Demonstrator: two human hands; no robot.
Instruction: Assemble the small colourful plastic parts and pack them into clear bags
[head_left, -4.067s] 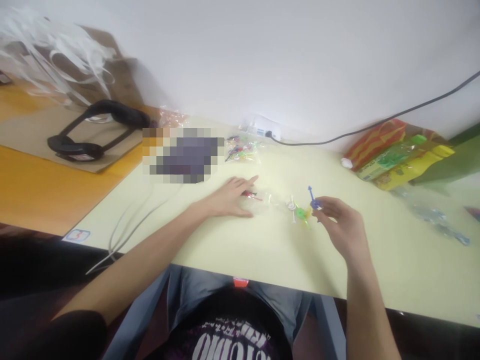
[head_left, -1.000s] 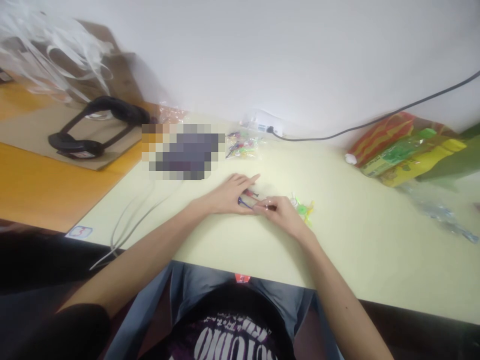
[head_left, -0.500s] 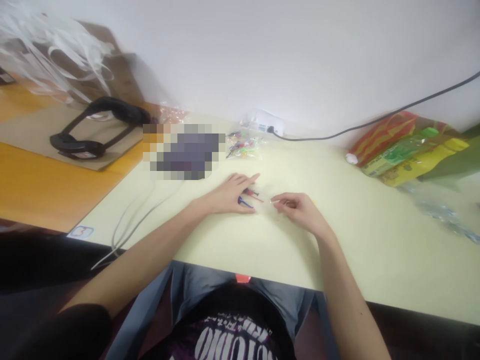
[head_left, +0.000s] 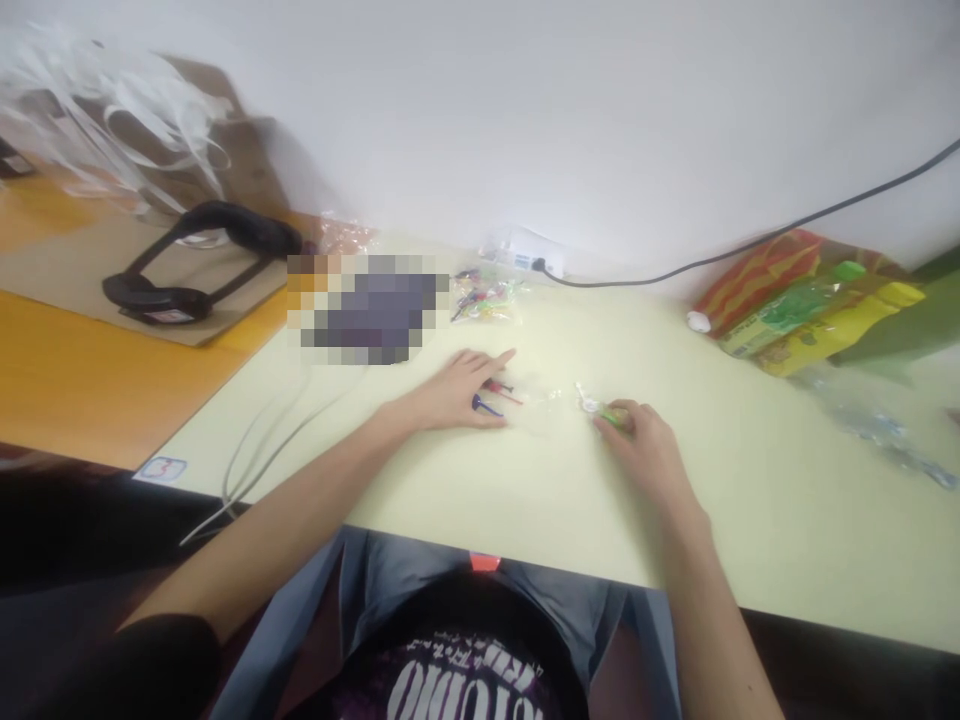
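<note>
My left hand (head_left: 461, 390) lies low on the table with its fingers spread. Under and beside its thumb are small red pieces (head_left: 497, 386) and a thin blue piece (head_left: 487, 405). A clear plastic bag (head_left: 544, 400) seems to stretch right from there, though its outline is faint. My right hand (head_left: 643, 440) is closed on small green and white pieces (head_left: 616, 416), whose exact kind I cannot make out. Their white part sticks out to the left of the fingertips. The two hands are apart.
Behind my hands lies a clear bag of colourful small parts (head_left: 484, 298), near a white power strip (head_left: 529, 252) with a black cable. A blurred-out dark object (head_left: 375, 310) is left of it. Snack bags (head_left: 810, 310) stand right; a black headset-like frame (head_left: 169, 300) lies left.
My right hand has moved right, away from my left hand, and green and white pieces now show in its fingers. My left hand has stayed in place.
</note>
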